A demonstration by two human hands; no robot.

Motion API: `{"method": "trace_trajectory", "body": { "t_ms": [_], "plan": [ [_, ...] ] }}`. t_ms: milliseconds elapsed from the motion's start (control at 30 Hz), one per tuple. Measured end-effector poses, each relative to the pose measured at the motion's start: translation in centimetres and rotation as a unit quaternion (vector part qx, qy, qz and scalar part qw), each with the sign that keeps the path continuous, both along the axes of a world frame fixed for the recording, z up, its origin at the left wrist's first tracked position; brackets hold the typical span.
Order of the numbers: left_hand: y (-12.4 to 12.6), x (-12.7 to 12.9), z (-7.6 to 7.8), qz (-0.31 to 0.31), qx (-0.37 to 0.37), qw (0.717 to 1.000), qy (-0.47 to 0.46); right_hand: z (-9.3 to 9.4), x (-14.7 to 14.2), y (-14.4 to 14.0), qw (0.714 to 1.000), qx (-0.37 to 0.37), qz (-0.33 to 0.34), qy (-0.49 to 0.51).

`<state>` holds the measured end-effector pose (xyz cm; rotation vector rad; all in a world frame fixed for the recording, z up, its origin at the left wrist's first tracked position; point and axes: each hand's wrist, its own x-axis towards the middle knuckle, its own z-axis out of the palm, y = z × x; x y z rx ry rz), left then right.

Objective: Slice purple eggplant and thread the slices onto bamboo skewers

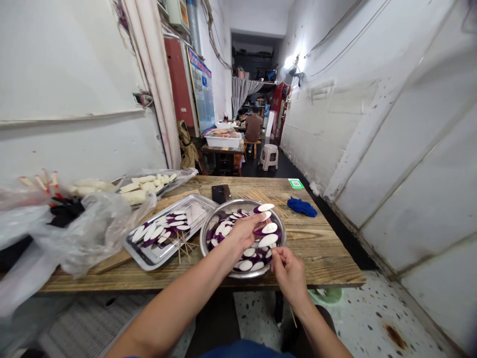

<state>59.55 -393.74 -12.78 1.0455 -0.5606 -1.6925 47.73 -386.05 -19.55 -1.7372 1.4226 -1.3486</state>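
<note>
A round metal bowl [208,229] of sliced eggplant, white flesh with purple skin, stands on the wooden table [328,258]. My left hand [244,229] reaches into the bowl and pinches eggplant slices [269,227] at its fingertips. My right hand [288,271] is at the bowl's near rim, closed on a thin bamboo skewer [293,317] that runs down past my wrist. To the left lies a metal tray [149,256] with skewered eggplant slices [158,229].
Loose bamboo skewers [261,195], a cleaver [220,193] and a blue cloth [301,207] lie behind the bowl. Plastic bags [82,228] and pale cut vegetables [143,186] crowd the left. A green sticker [295,183] marks the far edge. People sit far down the corridor.
</note>
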Motion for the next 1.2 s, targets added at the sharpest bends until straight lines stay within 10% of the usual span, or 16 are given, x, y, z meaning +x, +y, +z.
{"method": "trace_trajectory", "body": {
  "t_ms": [1067, 1200],
  "plan": [
    [-1.5, 3.0, -0.7, -0.013, -0.003, 1.0, -0.01, 0.1, -0.9, -0.7, 0.998, 0.029, 0.033, -0.05],
    [-2.2, 5.1, -0.4, -0.049, -0.057, 0.986, -0.146, 0.5, -1.8, -1.4, 0.996, 0.029, 0.024, -0.085]
  ]
}}
